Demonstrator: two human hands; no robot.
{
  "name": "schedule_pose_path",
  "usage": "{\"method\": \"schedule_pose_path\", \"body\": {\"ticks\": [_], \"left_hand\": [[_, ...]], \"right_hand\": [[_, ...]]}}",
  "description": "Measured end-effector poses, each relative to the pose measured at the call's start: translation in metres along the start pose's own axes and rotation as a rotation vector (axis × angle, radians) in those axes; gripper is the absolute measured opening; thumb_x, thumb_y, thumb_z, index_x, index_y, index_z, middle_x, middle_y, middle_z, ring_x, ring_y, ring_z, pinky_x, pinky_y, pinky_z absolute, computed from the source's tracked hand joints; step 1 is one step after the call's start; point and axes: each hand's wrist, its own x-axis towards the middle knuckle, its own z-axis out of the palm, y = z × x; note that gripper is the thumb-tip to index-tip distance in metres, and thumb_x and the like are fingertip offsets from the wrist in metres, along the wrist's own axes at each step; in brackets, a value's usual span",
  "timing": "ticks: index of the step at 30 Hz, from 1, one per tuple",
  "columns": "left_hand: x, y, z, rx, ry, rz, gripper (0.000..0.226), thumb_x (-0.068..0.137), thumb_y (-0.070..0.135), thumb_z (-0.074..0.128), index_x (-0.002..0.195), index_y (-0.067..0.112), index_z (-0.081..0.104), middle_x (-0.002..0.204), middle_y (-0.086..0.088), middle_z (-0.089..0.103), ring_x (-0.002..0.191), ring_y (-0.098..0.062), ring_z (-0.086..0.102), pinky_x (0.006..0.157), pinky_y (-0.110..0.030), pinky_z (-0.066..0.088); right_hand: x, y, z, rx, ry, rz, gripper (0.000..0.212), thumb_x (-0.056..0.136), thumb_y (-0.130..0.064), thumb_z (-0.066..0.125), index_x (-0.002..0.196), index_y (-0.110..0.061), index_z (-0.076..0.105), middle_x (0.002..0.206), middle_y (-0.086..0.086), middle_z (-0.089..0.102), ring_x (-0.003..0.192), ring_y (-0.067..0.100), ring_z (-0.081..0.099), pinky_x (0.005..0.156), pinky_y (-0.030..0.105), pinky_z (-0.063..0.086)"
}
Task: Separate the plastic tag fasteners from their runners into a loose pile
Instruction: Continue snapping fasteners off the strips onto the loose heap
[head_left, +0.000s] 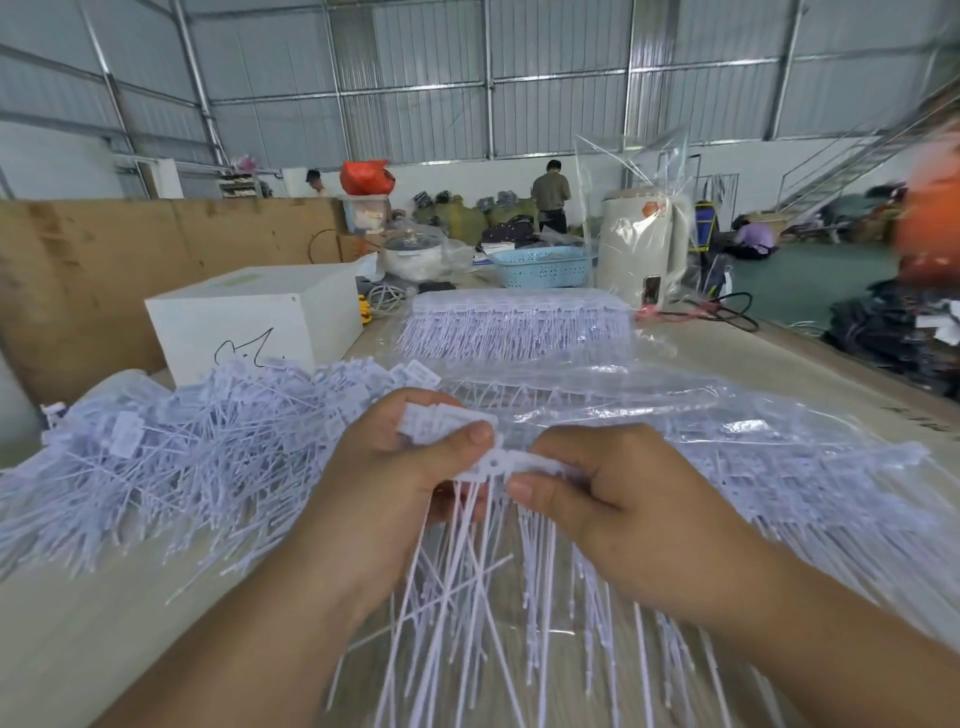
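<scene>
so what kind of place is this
Probably a warehouse or packing workshop: corrugated metal walls, a long table heaped with fasteners, and bundled goods on the floor behind.

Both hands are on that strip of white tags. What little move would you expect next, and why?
Probably a twist: the left hand already holds a bunch of tag heads, while the right hand pinches the strip beside it, tails hanging down. Snapping the left hand's bunch off the strip, then dropping it on the loose pile to the left, looks like the next step.
</scene>
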Motion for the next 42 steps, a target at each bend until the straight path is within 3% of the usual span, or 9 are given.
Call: {"method": "schedule_pose_path", "body": {"ticks": [5, 10, 15, 18, 22, 25, 29, 35, 42], "left_hand": [[-0.006, 0.000, 0.014, -0.224, 0.057, -0.049, 0.035, 0.066, 0.014, 0.072, 0.099, 0.008, 0.064, 0.068, -0.009, 0.068, 0.050, -0.017, 0.064, 0.042, -0.024, 0.050], [0.009, 0.005, -0.014, -0.207, 0.190, 0.004, 0.009, 0.089, 0.016, 0.063, 0.086, 0.007, 0.061, 0.061, -0.005, 0.059, 0.048, -0.015, 0.058, 0.047, -0.028, 0.052], [0.014, 0.001, -0.024, 0.002, 0.031, -0.020, 0.019, 0.077, 0.017, 0.074, 0.094, 0.010, 0.067, 0.074, -0.012, 0.069, 0.061, -0.026, 0.063, 0.052, -0.032, 0.052], [0.005, -0.008, -0.008, 0.245, -0.108, 0.085, 0.014, 0.077, 0.022, 0.078, 0.087, 0.024, 0.070, 0.081, -0.009, 0.074, 0.065, -0.024, 0.068, 0.056, -0.033, 0.053], [-0.002, -0.005, -0.003, 0.273, -0.110, 0.118, 0.019, 0.077, 0.040, 0.078, 0.086, 0.026, 0.069, 0.077, -0.007, 0.073, 0.062, -0.021, 0.068, 0.052, -0.029, 0.052], [-0.005, -0.005, 0.000, 0.316, -0.128, 0.151, 0.021, 0.072, 0.020, 0.081, 0.087, 0.026, 0.068, 0.082, -0.003, 0.075, 0.073, -0.018, 0.072, 0.059, -0.023, 0.054], [-0.001, -0.008, -0.003, 0.302, -0.036, 0.184, 0.026, 0.075, 0.002, 0.078, 0.083, 0.026, 0.068, 0.078, -0.001, 0.075, 0.070, -0.017, 0.072, 0.055, -0.023, 0.053], [0.002, -0.002, -0.007, 0.223, -0.007, 0.200, 0.024, 0.069, 0.009, 0.080, 0.080, 0.028, 0.071, 0.080, -0.004, 0.075, 0.072, -0.020, 0.072, 0.058, -0.029, 0.055], [-0.002, -0.005, 0.004, -0.216, 0.002, -0.151, 0.033, 0.068, 0.009, 0.072, 0.101, 0.005, 0.068, 0.080, -0.016, 0.071, 0.057, -0.021, 0.067, 0.047, -0.027, 0.052]], "right_hand": [[-0.002, -0.017, 0.008, -0.048, 0.304, -0.072, 0.034, 0.090, -0.042, 0.055, 0.065, -0.021, 0.048, 0.048, -0.008, 0.035, 0.046, 0.013, 0.039, 0.046, 0.032, 0.034], [-0.003, -0.020, 0.009, -0.064, 0.446, -0.144, 0.035, 0.092, -0.036, 0.056, 0.064, -0.027, 0.036, 0.050, -0.012, 0.027, 0.046, 0.008, 0.030, 0.044, 0.028, 0.025], [-0.003, -0.009, 0.011, 0.058, 0.141, -0.086, 0.024, 0.094, -0.053, 0.048, 0.107, -0.033, 0.046, 0.056, -0.008, 0.053, 0.045, 0.008, 0.045, 0.044, 0.029, 0.035], [-0.004, -0.003, 0.016, 0.021, 0.025, -0.099, 0.047, 0.094, -0.048, 0.052, 0.135, -0.036, 0.032, 0.068, -0.004, 0.062, 0.050, 0.005, 0.051, 0.050, 0.029, 0.043], [-0.002, 0.002, 0.014, -0.004, -0.018, -0.060, 0.059, 0.091, -0.053, 0.052, 0.142, -0.035, 0.026, 0.084, -0.003, 0.067, 0.066, 0.008, 0.061, 0.064, 0.038, 0.052], [-0.001, 0.001, 0.014, 0.036, -0.049, -0.063, 0.059, 0.093, -0.048, 0.052, 0.144, -0.028, 0.032, 0.098, 0.005, 0.068, 0.076, 0.019, 0.067, 0.069, 0.045, 0.053], [0.000, 0.000, 0.010, 0.092, -0.038, -0.077, 0.047, 0.092, -0.049, 0.056, 0.134, -0.030, 0.045, 0.081, -0.003, 0.066, 0.062, 0.009, 0.062, 0.058, 0.036, 0.050], [0.000, 0.003, 0.002, 0.042, -0.077, 0.004, 0.029, 0.095, -0.043, 0.055, 0.077, -0.021, 0.056, 0.051, -0.008, 0.046, 0.043, 0.009, 0.039, 0.048, 0.033, 0.035], [0.000, -0.002, 0.008, 0.014, 0.155, -0.040, 0.038, 0.093, -0.040, 0.060, 0.068, -0.017, 0.044, 0.050, -0.006, 0.043, 0.042, 0.011, 0.038, 0.042, 0.027, 0.029]]}}
